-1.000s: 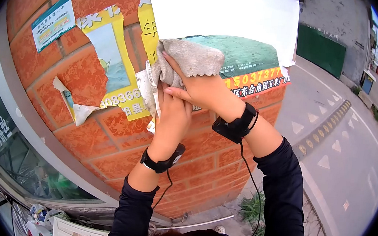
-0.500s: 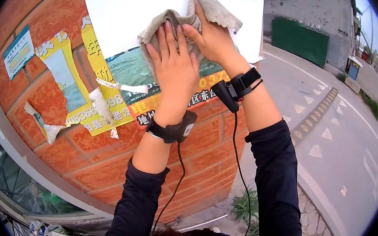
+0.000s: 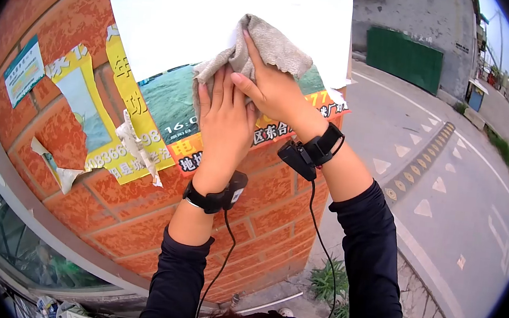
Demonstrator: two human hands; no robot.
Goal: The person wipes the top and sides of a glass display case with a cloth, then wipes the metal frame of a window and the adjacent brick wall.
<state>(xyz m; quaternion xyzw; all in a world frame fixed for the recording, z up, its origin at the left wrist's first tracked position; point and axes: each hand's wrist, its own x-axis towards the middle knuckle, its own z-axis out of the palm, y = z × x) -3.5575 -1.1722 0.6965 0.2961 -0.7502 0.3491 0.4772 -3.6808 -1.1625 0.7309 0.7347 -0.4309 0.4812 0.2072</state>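
A crumpled grey-beige cloth (image 3: 277,46) lies against a poster (image 3: 168,98) on the brick wall. The poster is white above, with a picture of green water and a band of orange print below. My left hand (image 3: 228,123) presses on the cloth's lower left part, its fingers stretched out and lying flat. Close beside it, my right hand (image 3: 277,97) holds the cloth with thumb and one finger showing; the other fingers are hidden under its folds. Both wrists wear black straps with small devices and cables.
Torn yellow posters (image 3: 136,147) and a small blue-white notice (image 3: 25,71) stick to the orange brick wall (image 3: 109,206). A window frame (image 3: 68,245) curves at lower left. To the right run a road (image 3: 406,112) and a ridged strip (image 3: 423,160); weeds (image 3: 328,282) grow at the wall's foot.
Both hands and the cloth have slid down the poster, slightly left. The loose paper strip on the yellow poster, earlier sticking out to the right, now hangs downward.
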